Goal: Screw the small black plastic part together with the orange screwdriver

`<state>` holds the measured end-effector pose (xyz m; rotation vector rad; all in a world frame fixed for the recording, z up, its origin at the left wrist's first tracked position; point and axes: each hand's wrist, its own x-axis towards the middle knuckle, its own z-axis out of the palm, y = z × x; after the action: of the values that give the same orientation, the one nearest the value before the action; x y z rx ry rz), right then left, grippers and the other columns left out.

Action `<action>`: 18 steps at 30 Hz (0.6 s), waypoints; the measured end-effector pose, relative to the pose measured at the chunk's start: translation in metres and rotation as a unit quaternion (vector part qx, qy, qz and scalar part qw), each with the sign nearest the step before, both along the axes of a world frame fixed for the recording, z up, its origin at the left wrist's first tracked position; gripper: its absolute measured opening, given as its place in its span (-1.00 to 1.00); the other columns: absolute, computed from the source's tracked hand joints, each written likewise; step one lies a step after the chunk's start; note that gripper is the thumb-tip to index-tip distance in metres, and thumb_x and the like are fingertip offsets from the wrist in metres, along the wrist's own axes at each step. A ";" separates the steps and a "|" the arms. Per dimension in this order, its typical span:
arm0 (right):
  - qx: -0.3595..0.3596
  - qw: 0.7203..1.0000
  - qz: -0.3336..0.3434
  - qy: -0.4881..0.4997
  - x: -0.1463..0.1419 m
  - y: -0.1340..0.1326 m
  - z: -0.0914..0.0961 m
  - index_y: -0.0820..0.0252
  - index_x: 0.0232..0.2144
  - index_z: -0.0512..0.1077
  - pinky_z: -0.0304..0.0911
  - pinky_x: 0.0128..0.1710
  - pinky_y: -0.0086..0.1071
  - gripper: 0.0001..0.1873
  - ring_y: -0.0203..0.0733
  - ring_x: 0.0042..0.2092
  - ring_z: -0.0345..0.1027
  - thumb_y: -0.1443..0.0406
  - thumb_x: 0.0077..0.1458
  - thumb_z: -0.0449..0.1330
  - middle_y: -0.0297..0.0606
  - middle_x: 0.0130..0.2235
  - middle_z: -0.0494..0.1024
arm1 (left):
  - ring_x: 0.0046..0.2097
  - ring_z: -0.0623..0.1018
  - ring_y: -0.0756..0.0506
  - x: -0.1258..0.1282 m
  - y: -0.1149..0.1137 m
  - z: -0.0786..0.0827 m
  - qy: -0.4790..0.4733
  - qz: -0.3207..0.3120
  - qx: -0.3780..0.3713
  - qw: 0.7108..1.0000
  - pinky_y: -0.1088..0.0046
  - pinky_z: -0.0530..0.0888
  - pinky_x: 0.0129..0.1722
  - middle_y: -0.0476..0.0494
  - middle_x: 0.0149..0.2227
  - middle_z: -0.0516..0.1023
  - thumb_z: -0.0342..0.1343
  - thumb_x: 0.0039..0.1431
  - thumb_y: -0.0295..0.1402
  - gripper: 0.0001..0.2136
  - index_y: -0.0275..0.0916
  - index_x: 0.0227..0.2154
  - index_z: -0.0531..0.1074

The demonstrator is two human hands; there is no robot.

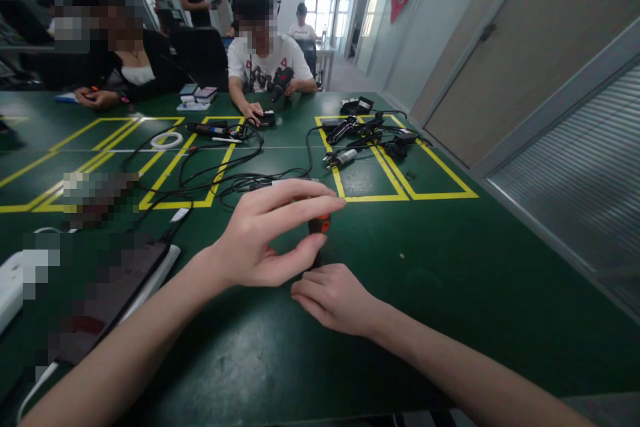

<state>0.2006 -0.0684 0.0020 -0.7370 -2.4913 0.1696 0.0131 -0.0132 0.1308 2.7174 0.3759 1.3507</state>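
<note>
My left hand (270,227) is curled round a small black-and-orange object (320,222), with the thumb on its near side and the fingers reaching over its top. It looks like the end of a handle; most of it is hidden behind my fingers. Just below and to the right, my right hand (335,297) is closed close above the table, under the object's dark lower part. Its curled fingers hide whatever they hold. Both hands are over the near middle of the green table (480,287).
Black cables (235,173) lie loosely across the middle. A pile of leads and tools (370,130) rests within yellow tape at the back right. A phone-like dark slab (115,293) and a white power strip (13,283) are at left. Across the table, a person (270,67) holds a black device.
</note>
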 end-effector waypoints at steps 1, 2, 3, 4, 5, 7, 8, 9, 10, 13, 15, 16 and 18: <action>0.000 1.000 0.000 0.020 0.002 0.000 0.001 0.18 -0.26 0.51 0.22 -0.38 -0.35 -0.81 -0.26 -0.42 0.48 0.35 0.41 0.11 -0.31 -0.40 0.63 | 0.02 0.66 -0.11 -0.001 0.000 0.002 0.002 -0.006 -0.005 1.000 0.38 0.61 0.02 -0.26 0.01 0.66 0.10 0.34 -0.51 -0.70 -0.26 0.07 0.56; -0.001 0.999 -0.002 0.041 0.004 0.000 0.002 0.18 -0.26 0.50 0.22 -0.40 -0.36 -0.80 -0.26 -0.43 0.46 0.35 0.40 0.10 -0.31 -0.41 0.63 | 0.03 0.66 -0.10 -0.001 0.000 0.003 0.004 -0.010 -0.008 1.000 0.40 0.61 0.04 -0.25 0.02 0.67 0.07 0.34 -0.55 -0.67 -0.25 0.09 0.55; 0.000 0.998 -0.003 0.062 0.006 0.000 0.004 0.18 -0.26 0.50 0.21 -0.41 -0.37 -0.80 -0.27 -0.45 0.45 0.36 0.40 0.09 -0.31 -0.42 0.62 | 0.02 0.67 -0.07 -0.001 0.000 0.004 0.004 -0.010 -0.008 1.000 0.44 0.60 0.03 -0.23 0.01 0.68 0.08 0.34 -0.57 -0.66 -0.24 0.10 0.55; 0.002 0.996 -0.006 0.083 0.008 0.001 0.007 0.18 -0.27 0.49 0.20 -0.42 -0.37 -0.80 -0.28 -0.46 0.43 0.37 0.39 0.09 -0.32 -0.43 0.61 | -0.02 0.67 -0.05 -0.001 0.001 0.004 0.001 -0.003 -0.008 1.000 0.49 0.60 -0.01 -0.20 -0.02 0.68 0.11 0.35 -0.56 -0.67 -0.24 0.11 0.54; 0.007 0.994 -0.007 0.106 0.011 0.001 0.009 0.18 -0.28 0.48 0.20 -0.43 -0.38 -0.81 -0.29 -0.47 0.41 0.39 0.38 0.09 -0.33 -0.45 0.59 | -0.06 0.67 -0.02 -0.002 0.001 0.003 -0.002 0.005 -0.009 1.000 0.52 0.60 -0.05 -0.18 -0.06 0.68 0.15 0.35 -0.54 -0.68 -0.23 0.12 0.54; 0.016 0.990 -0.014 0.142 0.016 0.003 0.015 0.18 -0.28 0.47 0.19 -0.44 -0.40 -0.85 -0.31 -0.50 0.36 0.41 0.35 0.12 -0.37 -0.48 0.55 | -0.14 0.64 0.00 -0.001 0.003 0.002 -0.009 0.018 -0.009 1.000 0.54 0.59 -0.13 -0.15 -0.13 0.66 0.24 0.34 -0.44 -0.71 -0.23 0.10 0.54; 0.018 0.988 -0.018 0.155 0.018 0.005 0.017 0.19 -0.27 0.46 0.18 -0.44 -0.41 -0.87 -0.33 -0.51 0.33 0.42 0.34 0.13 -0.39 -0.49 0.52 | -0.17 0.63 0.01 -0.001 0.004 0.001 -0.012 0.022 -0.009 1.000 0.55 0.59 -0.17 -0.13 -0.16 0.63 0.28 0.33 -0.38 -0.73 -0.24 0.06 0.56; 0.020 0.985 -0.028 0.168 0.021 0.006 0.020 0.19 -0.27 0.46 0.17 -0.45 -0.42 -0.88 -0.34 -0.52 0.30 0.42 0.33 0.15 -0.41 -0.51 0.49 | -0.20 0.61 0.01 -0.001 0.004 0.001 -0.014 0.026 -0.009 1.000 0.55 0.58 -0.20 -0.13 -0.19 0.61 0.30 0.32 -0.33 -0.75 -0.25 0.02 0.58; 0.016 0.984 -0.039 0.174 0.023 0.007 0.021 0.18 -0.28 0.46 0.16 -0.46 -0.43 -0.89 -0.35 -0.53 0.28 0.42 0.32 0.16 -0.43 -0.52 0.45 | -0.22 0.60 0.01 -0.002 0.004 0.000 -0.016 0.029 -0.009 0.999 0.54 0.58 -0.22 -0.13 -0.20 0.59 0.31 0.31 -0.30 -0.76 -0.26 -0.03 0.59; 0.005 0.978 -0.071 0.195 0.029 0.010 0.023 0.16 -0.31 0.46 0.12 -0.49 -0.44 -0.87 -0.36 -0.56 0.20 0.43 0.29 0.15 -0.48 -0.56 0.34 | -0.15 0.62 -0.04 -0.002 0.004 0.000 -0.012 0.013 -0.015 1.000 0.47 0.60 -0.16 -0.21 -0.11 0.61 0.22 0.35 -0.37 -0.78 -0.27 0.01 0.59; -0.012 0.972 -0.093 0.214 0.030 0.011 0.022 0.16 -0.32 0.47 0.10 -0.51 -0.44 -0.85 -0.37 -0.57 0.16 0.42 0.28 0.15 -0.49 -0.58 0.30 | -0.03 0.64 -0.08 -0.001 0.003 0.000 0.000 -0.017 -0.025 1.000 0.40 0.60 -0.04 -0.28 0.00 0.62 0.08 0.37 -0.50 -0.68 -0.28 0.13 0.53; -0.024 0.969 -0.104 0.223 0.031 0.011 0.021 0.15 -0.33 0.48 0.10 -0.52 -0.44 -0.85 -0.37 -0.58 0.14 0.41 0.28 0.15 -0.49 -0.58 0.29 | 0.02 0.64 -0.08 -0.001 0.003 0.000 0.005 -0.028 -0.030 0.999 0.39 0.59 0.01 -0.29 0.03 0.63 0.02 0.37 -0.55 -0.63 -0.29 0.17 0.50; -0.051 0.963 -0.122 0.234 0.031 0.012 0.020 0.15 -0.34 0.49 0.11 -0.53 -0.44 -0.85 -0.37 -0.59 0.09 0.39 0.28 0.15 -0.49 -0.59 0.28 | 0.02 0.63 -0.06 -0.001 0.003 0.000 0.010 -0.026 -0.038 0.999 0.43 0.57 0.01 -0.27 0.02 0.64 -0.01 0.39 -0.57 -0.61 -0.30 0.20 0.46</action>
<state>0.2315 -0.0565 0.0217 -0.9182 -1.9393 0.3423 0.0123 -0.0099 0.1312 2.6617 0.3501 1.2689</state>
